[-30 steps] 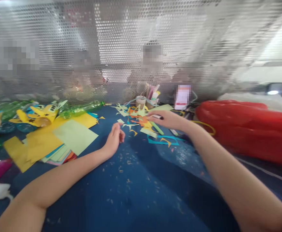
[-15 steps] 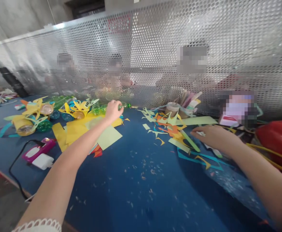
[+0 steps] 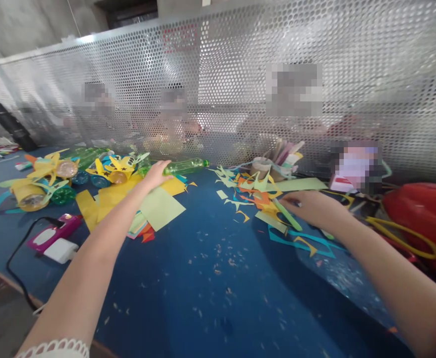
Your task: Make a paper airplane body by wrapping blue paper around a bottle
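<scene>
My left hand [image 3: 158,174] reaches over the yellow and pale green paper sheets [image 3: 163,208]. Its thumb and fingers are apart, beside a green plastic bottle [image 3: 188,166] lying on its side with the cap to the right. Whether the fingertips touch the bottle is unclear. My right hand [image 3: 309,205] is low over the table at the edge of the coloured paper scraps [image 3: 259,189]. Its fingers are loosely curved, apart from the thumb, with nothing plainly held. Near those fingertips lies a light green stick-like piece [image 3: 288,215].
Bottle crafts with yellow paper parts [image 3: 117,169] crowd the left, near a pink power strip [image 3: 55,233] with a cable. A perforated metal screen [image 3: 218,89] bounds the back, people behind it. A tape roll [image 3: 260,166], a phone [image 3: 354,166] and a red object [image 3: 421,219] are rightward.
My left hand has drawn back leftward from the green bottle's neck, and more of the bottle shows. My right hand has shifted left to the light green stick. The view has moved slightly.
</scene>
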Motion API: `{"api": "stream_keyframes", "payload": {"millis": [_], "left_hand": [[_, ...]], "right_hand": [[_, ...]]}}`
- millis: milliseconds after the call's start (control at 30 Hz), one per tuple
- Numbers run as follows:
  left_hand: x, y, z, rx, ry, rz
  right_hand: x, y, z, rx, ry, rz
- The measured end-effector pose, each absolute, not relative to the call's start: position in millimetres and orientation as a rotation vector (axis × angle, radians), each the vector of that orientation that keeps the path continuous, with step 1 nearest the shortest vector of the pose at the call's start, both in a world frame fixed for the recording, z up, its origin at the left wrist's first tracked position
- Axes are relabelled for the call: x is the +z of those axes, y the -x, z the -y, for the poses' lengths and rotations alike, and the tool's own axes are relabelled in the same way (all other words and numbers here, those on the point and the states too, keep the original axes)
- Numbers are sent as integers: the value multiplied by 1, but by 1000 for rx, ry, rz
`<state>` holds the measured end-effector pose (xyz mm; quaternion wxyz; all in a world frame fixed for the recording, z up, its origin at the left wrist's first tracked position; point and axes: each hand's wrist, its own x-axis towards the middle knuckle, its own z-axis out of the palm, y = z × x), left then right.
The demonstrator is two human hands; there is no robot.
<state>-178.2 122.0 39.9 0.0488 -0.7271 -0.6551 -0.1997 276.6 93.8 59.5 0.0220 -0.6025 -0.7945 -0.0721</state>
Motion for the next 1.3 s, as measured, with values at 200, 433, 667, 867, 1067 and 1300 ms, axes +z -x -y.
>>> {"api": "stream_keyframes", "payload": {"millis": [200, 433, 667, 867, 1067, 1300], "left_hand": [[38, 153, -124, -645, 2412, 1928], [50, 154, -114, -724, 2276, 2080], [66, 177, -95, -372, 2450, 2227], [69, 186, -84, 65, 2486, 2279], [65, 185, -86, 92, 2448, 2207], [73, 188, -91, -221, 2180, 2174]], "right_hand": [[63, -270, -90, -110, 1968, 2518], [64, -266, -88, -84, 1965, 2532], [66, -259, -83, -122, 2008, 2515], [72, -251, -75, -188, 2005, 2506], [74, -246, -72, -178, 2026, 2526], [74, -246, -71, -176, 2046, 2501]]}}
